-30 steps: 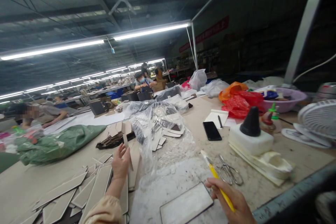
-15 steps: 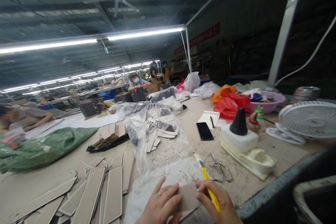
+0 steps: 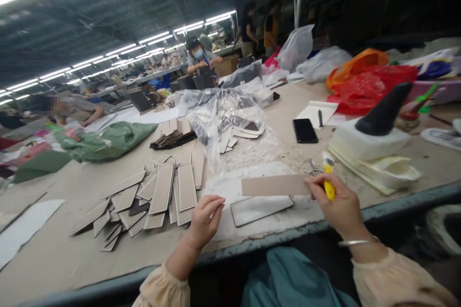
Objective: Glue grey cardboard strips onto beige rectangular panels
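Note:
My right hand (image 3: 336,204) pinches the right end of a flat beige strip (image 3: 273,186) and also holds a yellow-handled brush (image 3: 329,182), bristles upward. Under the strip, a pale panel with dark edges (image 3: 261,212) lies on a whitish, stained sheet. To the left, my left hand (image 3: 206,220) is apart from the strip, its fingers curled together with nothing visible in them. Beside it spreads a loose pile of beige panels with light borders (image 3: 162,187). Behind the brush, scissors (image 3: 314,167) are partly hidden.
A phone (image 3: 305,130) and a pen on paper (image 3: 320,117) lie farther back. At right stands a white container with a black cone (image 3: 383,108). Clear plastic (image 3: 212,129), stacked pieces (image 3: 173,132) and a green bag (image 3: 111,140) lie across the table. Other people work beyond.
The view has tilted down. My left hand has let go of the beige piece and moved left. My right hand keeps the strip and brush, and the pale panel below now shows.

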The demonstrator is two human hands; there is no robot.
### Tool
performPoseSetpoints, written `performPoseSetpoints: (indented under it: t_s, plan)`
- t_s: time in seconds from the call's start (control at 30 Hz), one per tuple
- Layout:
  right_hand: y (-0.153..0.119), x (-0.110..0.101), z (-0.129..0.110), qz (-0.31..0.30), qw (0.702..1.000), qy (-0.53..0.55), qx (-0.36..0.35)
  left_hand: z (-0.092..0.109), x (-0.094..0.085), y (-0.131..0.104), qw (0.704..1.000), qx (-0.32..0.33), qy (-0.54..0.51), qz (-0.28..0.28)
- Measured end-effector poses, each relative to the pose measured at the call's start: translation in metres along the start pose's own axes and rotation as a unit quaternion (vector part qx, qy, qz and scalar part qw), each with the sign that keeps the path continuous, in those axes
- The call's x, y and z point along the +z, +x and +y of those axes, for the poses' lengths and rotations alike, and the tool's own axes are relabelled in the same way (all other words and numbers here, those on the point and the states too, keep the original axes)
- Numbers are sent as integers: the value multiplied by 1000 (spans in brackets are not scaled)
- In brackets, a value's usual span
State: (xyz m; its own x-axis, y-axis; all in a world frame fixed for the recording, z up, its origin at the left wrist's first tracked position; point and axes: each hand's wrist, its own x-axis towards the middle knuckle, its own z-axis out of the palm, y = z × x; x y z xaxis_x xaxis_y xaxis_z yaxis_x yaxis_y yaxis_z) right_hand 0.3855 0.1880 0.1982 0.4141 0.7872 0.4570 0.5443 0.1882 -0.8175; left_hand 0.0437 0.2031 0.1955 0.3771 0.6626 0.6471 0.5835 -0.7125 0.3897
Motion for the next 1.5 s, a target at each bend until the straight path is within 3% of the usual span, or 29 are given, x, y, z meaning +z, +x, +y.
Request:
performPoseSetpoints:
  t_s: [0.17,0.3,0.5,0.8,1.5]
  plan:
    - [-9,16,6,-66,997,-1,-26,-3,0,-33,996,-4,-18,-85]
    - [-13,22,9,-118,992,-6,-40,0,9,-36,991,39,-38,-121]
    - [-10,23,12,-128,989,-44,-52,0,18,-35,985,65,-45,-151]
    - [-8,34,10,-142,986,-64,-63,0,18,-40,987,52,-33,-148]
    - [-9,36,13,-145,980,-105,-91,5,17,-33,987,66,-22,-144]
